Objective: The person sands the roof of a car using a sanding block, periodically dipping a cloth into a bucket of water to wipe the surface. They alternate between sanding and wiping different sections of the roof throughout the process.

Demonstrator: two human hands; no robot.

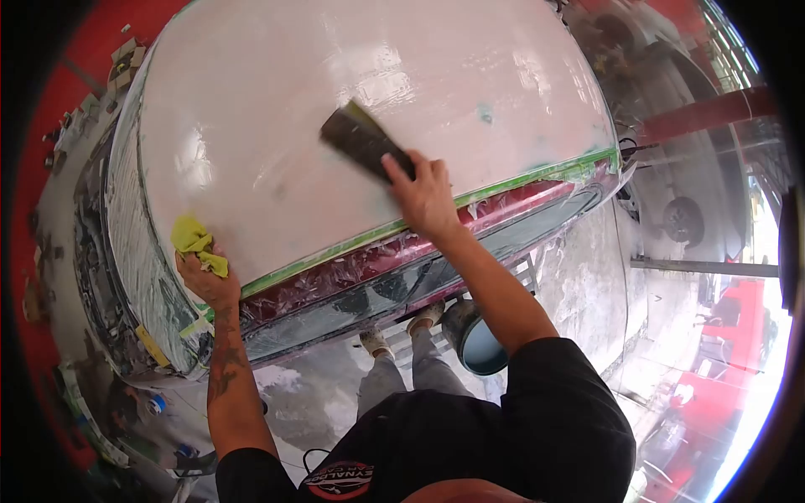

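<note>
My right hand (429, 199) grips one end of a long dark sanding block (362, 144), which lies slantwise over the wet, pale pink car roof (268, 101) and is slightly blurred. A yellowish edge shows along the block's far end. At the roof's near left corner, my left hand (210, 283) is closed around a crumpled yellow-green cloth (193, 236). Green masking tape (340, 246) runs along the near roof edge, between the pink surface and the dark red side (314, 285) below it.
Plastic film (138, 226) covers the windshield at left. By my feet (375, 341) stands a dark bucket (485, 369) of bluish water, close to the car's side. A red post (713, 113) crosses at upper right. Boxes (126, 60) and clutter line the left wall.
</note>
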